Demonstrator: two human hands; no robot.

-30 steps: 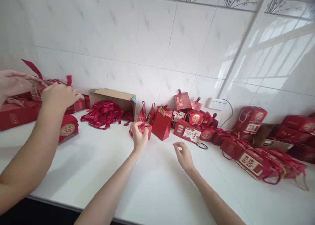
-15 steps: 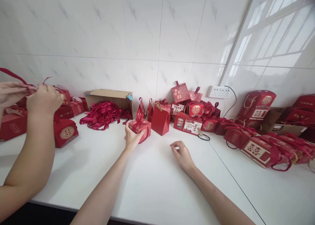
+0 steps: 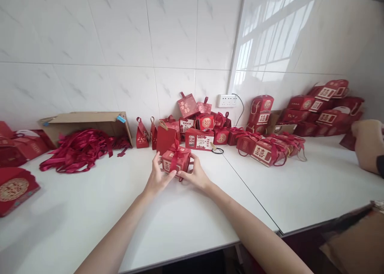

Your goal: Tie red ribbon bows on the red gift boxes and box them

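Note:
Both hands grip a small red gift box [image 3: 177, 156] tied with a dark red ribbon bow, close to the tabletop in front of me. My left hand [image 3: 158, 177] is on its left side, and my right hand [image 3: 196, 173] is on its right, the thumbs nearly meeting at its lower front. A thin loop hangs under the box, partly hidden by my fingers. Just behind stands a plain red box with a pointed top [image 3: 165, 138] and a gold loop. Whether the held box rests on the table I cannot tell.
A pile of red ribbons [image 3: 81, 150] spills from an open cardboard box [image 3: 85, 117] on the left. More red gift boxes [image 3: 207, 122] line the wall, with a power strip [image 3: 227, 101] above. Far right, another person's hand [image 3: 367, 142] is near stacked boxes [image 3: 327, 116].
My view has turned right. My right hand, earlier apart over the table, now holds the ribboned box together with my left, and the box has been turned. Another person's arms at left have left view.

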